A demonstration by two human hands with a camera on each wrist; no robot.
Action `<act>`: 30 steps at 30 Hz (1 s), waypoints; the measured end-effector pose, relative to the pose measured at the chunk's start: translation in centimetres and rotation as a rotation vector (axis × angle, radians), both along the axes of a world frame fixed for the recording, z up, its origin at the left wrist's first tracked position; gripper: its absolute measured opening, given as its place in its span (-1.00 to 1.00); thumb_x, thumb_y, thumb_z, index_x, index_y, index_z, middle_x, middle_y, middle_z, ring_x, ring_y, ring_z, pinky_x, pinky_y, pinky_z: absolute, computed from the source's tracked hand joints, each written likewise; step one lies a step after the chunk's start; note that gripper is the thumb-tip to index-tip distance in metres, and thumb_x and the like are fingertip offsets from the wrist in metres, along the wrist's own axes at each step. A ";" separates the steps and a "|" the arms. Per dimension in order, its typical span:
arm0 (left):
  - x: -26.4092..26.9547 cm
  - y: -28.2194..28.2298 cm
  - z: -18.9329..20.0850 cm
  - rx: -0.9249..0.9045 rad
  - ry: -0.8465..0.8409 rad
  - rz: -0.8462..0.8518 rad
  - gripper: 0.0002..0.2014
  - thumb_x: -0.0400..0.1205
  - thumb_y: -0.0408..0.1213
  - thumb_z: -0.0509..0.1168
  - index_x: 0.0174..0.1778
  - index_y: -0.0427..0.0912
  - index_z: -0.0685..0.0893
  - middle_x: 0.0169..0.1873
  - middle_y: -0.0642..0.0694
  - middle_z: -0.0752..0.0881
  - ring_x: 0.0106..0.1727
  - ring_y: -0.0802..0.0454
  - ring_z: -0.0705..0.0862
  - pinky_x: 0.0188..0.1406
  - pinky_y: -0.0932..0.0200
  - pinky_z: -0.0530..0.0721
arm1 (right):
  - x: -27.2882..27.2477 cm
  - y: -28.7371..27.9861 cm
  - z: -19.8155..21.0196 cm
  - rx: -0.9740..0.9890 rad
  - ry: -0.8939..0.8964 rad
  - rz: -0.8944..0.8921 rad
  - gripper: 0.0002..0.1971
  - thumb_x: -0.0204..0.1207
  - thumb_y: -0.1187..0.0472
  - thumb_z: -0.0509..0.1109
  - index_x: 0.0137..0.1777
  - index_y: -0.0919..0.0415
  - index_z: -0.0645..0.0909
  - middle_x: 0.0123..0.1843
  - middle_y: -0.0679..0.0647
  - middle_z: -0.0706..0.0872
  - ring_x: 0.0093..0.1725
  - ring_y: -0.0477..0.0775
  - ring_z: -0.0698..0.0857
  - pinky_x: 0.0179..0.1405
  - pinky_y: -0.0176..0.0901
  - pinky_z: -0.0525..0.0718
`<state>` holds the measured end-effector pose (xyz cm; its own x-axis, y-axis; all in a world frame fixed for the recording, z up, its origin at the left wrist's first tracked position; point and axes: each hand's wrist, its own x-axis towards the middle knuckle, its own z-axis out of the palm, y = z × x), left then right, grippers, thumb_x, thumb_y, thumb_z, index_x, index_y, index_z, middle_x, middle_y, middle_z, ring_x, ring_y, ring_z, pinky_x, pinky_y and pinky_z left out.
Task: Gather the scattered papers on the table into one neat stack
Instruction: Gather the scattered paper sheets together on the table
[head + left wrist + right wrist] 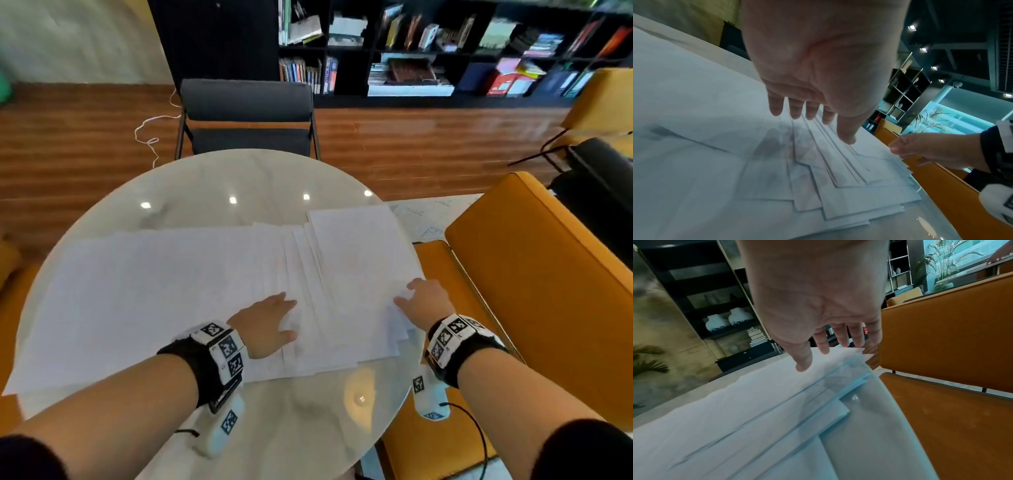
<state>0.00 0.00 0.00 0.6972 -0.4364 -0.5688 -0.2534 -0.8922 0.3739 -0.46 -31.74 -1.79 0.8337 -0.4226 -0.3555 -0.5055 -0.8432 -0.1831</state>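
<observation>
Many papers [191, 284] fan across my table [212, 181]; left hand [265, 329] fingers [775, 105] straight above them, right hand [423, 303] fingers [823, 344] spread, relaxed, at their edge.

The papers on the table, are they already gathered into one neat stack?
No, the papers lie fanned across the table, their edges staggered, under the left hand and right hand.

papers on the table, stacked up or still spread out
Spread out: the papers fan across the table, edges staggered under the left hand.
</observation>
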 end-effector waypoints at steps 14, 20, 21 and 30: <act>0.0 -5.3 -3.4 0.125 -0.107 -0.287 -0.29 0.68 0.13 0.04 0.69 0.05 -0.12 0.71 0.01 -0.24 0.73 -0.08 -0.21 0.68 -0.15 -0.05 | 0.8 -1.4 -1.6 -0.033 -0.038 -0.154 0.02 0.35 -0.04 0.58 0.68 0.13 0.05 0.53 0.25 0.40 0.49 0.33 0.42 0.42 0.22 0.44; 0.1 -5.3 -3.0 0.082 -0.071 -0.243 -0.30 0.68 0.12 0.05 0.69 0.06 -0.07 0.71 0.04 -0.22 0.72 -0.04 -0.22 0.69 -0.12 -0.09 | 1.4 -1.6 -1.9 0.085 -0.077 -0.245 -0.24 0.43 -0.11 0.45 0.58 0.11 0.30 0.48 0.24 0.46 0.45 0.33 0.46 0.41 0.24 0.47; 0.1 -5.3 -2.9 0.080 -0.069 -0.243 -0.31 0.68 0.11 0.06 0.69 0.05 -0.07 0.71 0.04 -0.22 0.73 -0.04 -0.22 0.69 -0.11 -0.09 | 1.3 -1.5 -1.8 0.067 -0.073 -0.232 -0.27 0.45 -0.12 0.44 0.57 0.11 0.32 0.47 0.23 0.47 0.44 0.32 0.47 0.40 0.23 0.48; 0.0 -4.8 -2.6 0.064 -0.047 -0.246 -0.31 0.68 0.11 0.04 0.70 0.03 -0.07 0.72 0.04 -0.08 0.73 -0.06 -0.17 0.69 -0.14 -0.06 | 0.7 0.6 -1.5 -0.026 -0.101 -0.199 -0.59 0.48 -0.02 0.45 0.25 0.12 0.52 0.21 0.15 0.60 0.21 0.22 0.59 0.19 0.13 0.60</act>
<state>0.01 -4.85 -2.56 0.6007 -0.5602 -0.5703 -0.4818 -0.8230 0.3009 0.20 -31.14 -3.32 0.7634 -0.5906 -0.2615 -0.6430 -0.7334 -0.2206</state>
